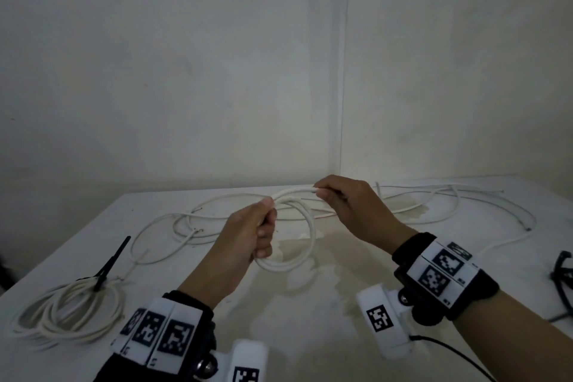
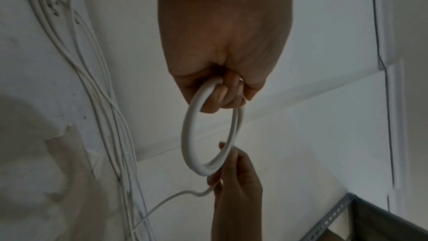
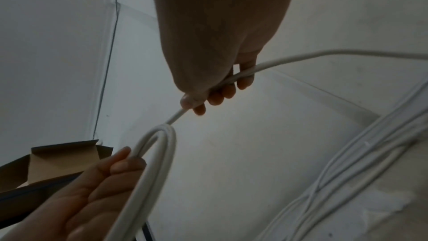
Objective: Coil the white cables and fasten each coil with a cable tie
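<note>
My left hand (image 1: 263, 226) grips a small coil of white cable (image 1: 305, 236) above the table's middle; in the left wrist view the coil (image 2: 188, 135) hangs as a ring from its curled fingers (image 2: 222, 94). My right hand (image 1: 328, 194) pinches the same cable's free run (image 3: 266, 65) just right of the coil, thumb and fingers (image 3: 215, 98) closed round it. A finished coil (image 1: 68, 313) bound with a black cable tie (image 1: 107, 267) lies at the front left.
Loose white cables (image 1: 434, 211) sprawl across the back of the white table (image 1: 310, 313), from left to far right. Black cable ties (image 1: 562, 276) lie at the right edge. Walls meet in a corner right behind the table. A cardboard box (image 3: 60, 160) shows in the right wrist view.
</note>
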### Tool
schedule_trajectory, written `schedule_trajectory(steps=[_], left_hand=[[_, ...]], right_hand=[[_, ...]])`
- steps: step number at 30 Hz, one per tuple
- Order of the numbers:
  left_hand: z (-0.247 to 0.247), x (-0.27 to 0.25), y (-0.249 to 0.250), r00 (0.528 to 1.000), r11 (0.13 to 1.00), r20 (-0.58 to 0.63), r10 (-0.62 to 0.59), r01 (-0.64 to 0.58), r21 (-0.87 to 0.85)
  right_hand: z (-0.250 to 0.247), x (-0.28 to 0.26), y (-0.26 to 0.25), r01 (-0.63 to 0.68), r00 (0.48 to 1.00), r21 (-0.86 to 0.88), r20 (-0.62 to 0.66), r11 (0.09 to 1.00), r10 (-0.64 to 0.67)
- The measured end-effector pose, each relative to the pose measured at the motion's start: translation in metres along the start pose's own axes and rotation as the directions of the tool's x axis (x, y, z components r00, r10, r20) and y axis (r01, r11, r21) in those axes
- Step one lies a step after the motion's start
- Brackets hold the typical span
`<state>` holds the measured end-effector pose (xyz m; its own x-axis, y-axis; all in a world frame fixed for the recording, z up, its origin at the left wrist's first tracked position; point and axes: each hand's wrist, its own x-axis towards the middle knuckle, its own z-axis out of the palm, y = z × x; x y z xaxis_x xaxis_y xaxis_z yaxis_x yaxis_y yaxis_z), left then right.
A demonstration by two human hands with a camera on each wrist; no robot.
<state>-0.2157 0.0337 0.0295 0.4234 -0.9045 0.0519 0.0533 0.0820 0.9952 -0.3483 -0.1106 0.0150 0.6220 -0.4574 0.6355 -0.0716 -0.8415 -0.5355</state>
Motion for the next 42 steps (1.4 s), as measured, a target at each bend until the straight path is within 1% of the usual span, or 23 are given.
schedule_trajectory(steps=[2,5,9,11,13,15,16,17,18,19,20,22,24,26,28,30,35,38,40,41,42], left_hand=[[-0.008,0.004,0.001,0.999,0.997,-0.045,0.012,-0.015,-0.079],[-0.019,0.008,0.003,0.993,0.985,-0.112,0.024,-0.043,-0.169],[-0.035,0.012,0.008,0.977,0.962,-0.205,0.053,-0.105,-0.252],[-0.039,0.013,0.01,0.971,0.959,-0.229,0.067,-0.126,-0.254],[-0.041,0.015,0.011,0.966,0.956,-0.246,0.076,-0.14,-0.257],[-0.042,0.018,0.012,0.959,0.946,-0.27,0.084,-0.161,-0.28],[-0.043,0.019,0.014,0.953,0.941,-0.288,0.088,-0.175,-0.289],[-0.045,0.02,0.015,0.946,0.939,-0.311,0.095,-0.188,-0.287],[-0.048,0.021,0.016,0.936,0.94,-0.338,0.103,-0.203,-0.275],[-0.05,0.022,0.017,0.924,0.941,-0.366,0.113,-0.217,-0.258],[-0.051,0.022,0.016,0.911,0.943,-0.393,0.123,-0.231,-0.241],[-0.051,0.024,0.014,0.886,0.945,-0.443,0.136,-0.25,-0.211],[-0.048,0.027,0.011,0.869,0.951,-0.476,0.137,-0.249,-0.181],[-0.042,0.029,0.006,0.862,0.961,-0.486,0.142,-0.238,-0.141],[-0.035,0.031,0.002,0.861,0.97,-0.486,0.153,-0.224,-0.093],[-0.028,0.03,-0.003,0.869,0.979,-0.473,0.149,-0.198,-0.056],[-0.012,0.029,-0.011,0.916,0.995,-0.39,0.094,-0.104,-0.006],[-0.001,0.022,-0.017,0.956,0.993,-0.283,0.081,-0.052,0.106],[0.006,0.014,-0.019,0.978,0.981,-0.189,0.091,-0.055,0.188],[0.009,0.011,-0.021,0.986,0.975,-0.139,0.098,-0.067,0.213],[0.011,0.008,-0.02,0.99,0.971,-0.099,0.103,-0.078,0.227]], right_hand=[[0.002,-0.008,0.004,-0.044,0.999,0.001,0.013,0.999,0.044],[0.0,-0.017,0.011,-0.073,0.997,-0.017,0.017,0.997,0.073],[-0.01,-0.023,0.029,-0.144,0.99,-0.059,-0.008,0.988,0.144],[-0.013,-0.025,0.034,-0.174,0.985,-0.074,-0.018,0.982,0.173],[-0.013,-0.024,0.032,-0.19,0.982,-0.123,-0.009,0.974,0.19],[-0.01,-0.023,0.031,-0.204,0.978,-0.239,-0.016,0.949,0.206],[-0.007,-0.023,0.03,-0.181,0.983,-0.318,-0.043,0.931,0.176],[-0.004,-0.024,0.029,-0.099,0.994,-0.416,-0.085,0.904,0.07],[-0.001,-0.026,0.029,0.002,0.994,-0.507,-0.096,0.862,-0.058],[0.003,-0.029,0.027,0.092,0.985,-0.576,-0.067,0.812,-0.159],[0.007,-0.032,0.023,0.15,0.977,-0.627,-0.027,0.764,-0.214],[0.02,-0.043,0.015,0.248,0.955,-0.692,0.06,0.678,-0.289],[0.032,-0.052,0.003,0.336,0.929,-0.719,0.146,0.609,-0.34],[0.043,-0.059,-0.007,0.395,0.906,-0.719,0.204,0.572,-0.37],[0.047,-0.06,-0.016,0.427,0.894,-0.703,0.232,0.569,-0.384],[0.047,-0.059,-0.025,0.443,0.884,-0.688,0.228,0.575,-0.408],[0.049,-0.053,-0.037,0.47,0.876,-0.65,0.256,0.598,-0.41],[0.046,-0.042,-0.044,0.513,0.853,-0.588,0.273,0.625,-0.444],[0.043,-0.035,-0.049,0.538,0.841,-0.526,0.273,0.659,-0.468],[0.042,-0.032,-0.051,0.536,0.844,-0.481,0.269,0.694,-0.465],[0.041,-0.03,-0.052,0.514,0.858,-0.418,0.255,0.749,-0.446]])
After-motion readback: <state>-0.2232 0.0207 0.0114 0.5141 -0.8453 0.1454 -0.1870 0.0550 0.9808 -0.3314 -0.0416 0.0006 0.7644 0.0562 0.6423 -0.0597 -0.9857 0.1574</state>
